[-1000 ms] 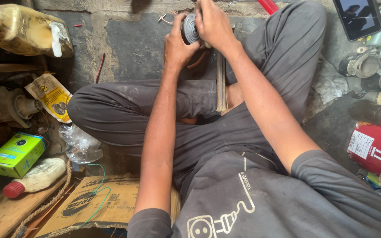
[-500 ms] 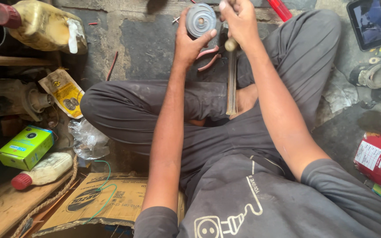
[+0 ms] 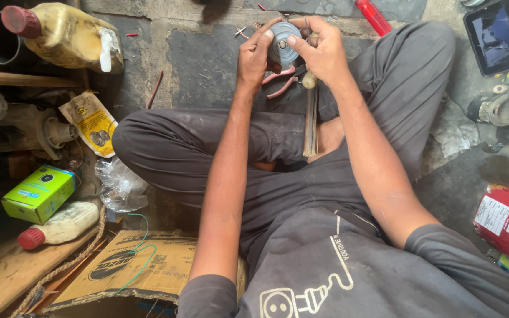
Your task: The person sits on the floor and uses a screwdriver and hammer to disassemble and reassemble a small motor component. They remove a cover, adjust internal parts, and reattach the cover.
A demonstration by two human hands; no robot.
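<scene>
I sit cross-legged on the floor in dark grey trousers. My left hand (image 3: pixel 255 56) grips a round grey metal pulley-like part (image 3: pixel 282 42) from its left side, held up in front of me. My right hand (image 3: pixel 320 50) holds the same part from the right, thumb pressed near its small central hub. A wooden-handled tool (image 3: pixel 310 118) rests on my lap just below my right hand, its handle pointing toward me. Pliers with pink grips (image 3: pixel 281 82) lie on the floor under the part.
A yellowish oil jug with red cap (image 3: pixel 60 35) lies at top left. A green box (image 3: pixel 39 193), a white bottle (image 3: pixel 60 225) and cardboard (image 3: pixel 131 268) sit at left. A phone (image 3: pixel 496 36), metal parts (image 3: pixel 493 109) and a red can (image 3: pixel 508 218) are at right.
The view has tilted so my hands and the round part sit lower in the frame. My right thumb now presses on the part's centre; both hands keep hold of it.
</scene>
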